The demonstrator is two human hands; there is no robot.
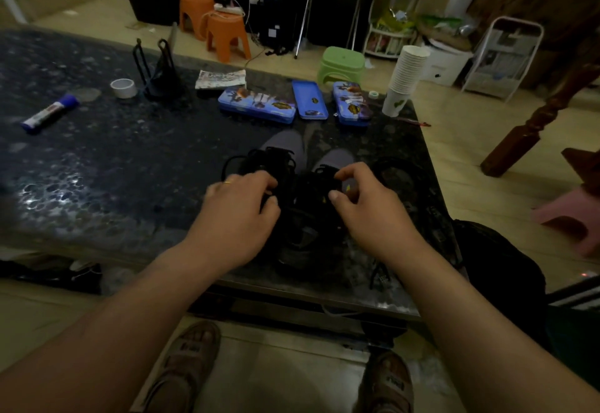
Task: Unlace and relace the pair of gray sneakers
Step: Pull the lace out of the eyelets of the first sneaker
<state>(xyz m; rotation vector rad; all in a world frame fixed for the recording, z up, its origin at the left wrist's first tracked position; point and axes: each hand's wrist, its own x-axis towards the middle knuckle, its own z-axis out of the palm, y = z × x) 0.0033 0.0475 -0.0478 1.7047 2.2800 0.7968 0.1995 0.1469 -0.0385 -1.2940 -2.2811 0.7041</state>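
Near the front right edge of the dark speckled stone desk [97, 159], a pair of gray fabric sneakers [287, 141] is set side by side, toes pointed away from the person. Tangled black cord laces [259, 156] are piled over both uppers. The left hand [237, 217] is laid over the left shoe, and its grip is closed on a strand of the laces. The right hand [373, 214] is held over the right shoe; its grip is a pinch of thumb and curled forefinger at the laces, though the exact strand is hidden by the dim light. Farther back, three blue printed pencil cases [256, 105] are lined up, with a stack of white paper cups [407, 71] just beside them.
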